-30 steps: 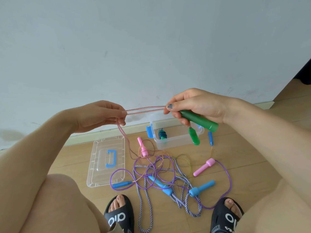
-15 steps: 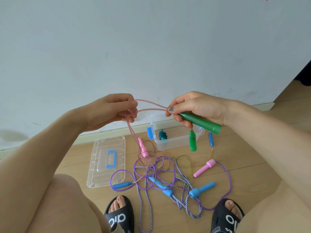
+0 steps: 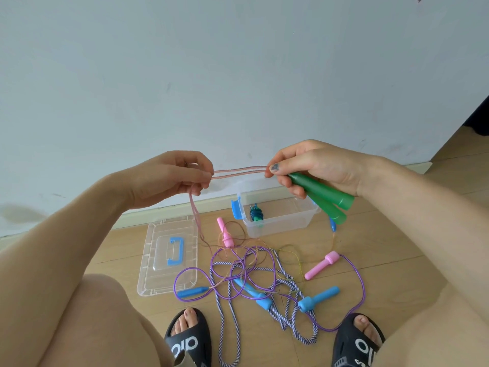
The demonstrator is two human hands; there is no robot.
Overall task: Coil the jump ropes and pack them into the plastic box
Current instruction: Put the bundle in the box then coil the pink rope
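Pink rope [image 3: 239,171] doubled taut between two hands, above the plastic box [image 3: 277,217].
Right hand [image 3: 315,165] grips both green handles [image 3: 326,198]; left hand [image 3: 169,178] pinches the strands. Even loops and steady tension should coil neatly, clear of the floor tangle [image 3: 264,282].

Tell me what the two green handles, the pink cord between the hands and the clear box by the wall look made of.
Two green handles: seemingly hard moulded plastic, smooth and slightly translucent. Pink cord: probably soft vinyl, see-through and glossy, hanging limp below the left hand. Clear box: transparent rigid plastic, its contents showing through the wall.
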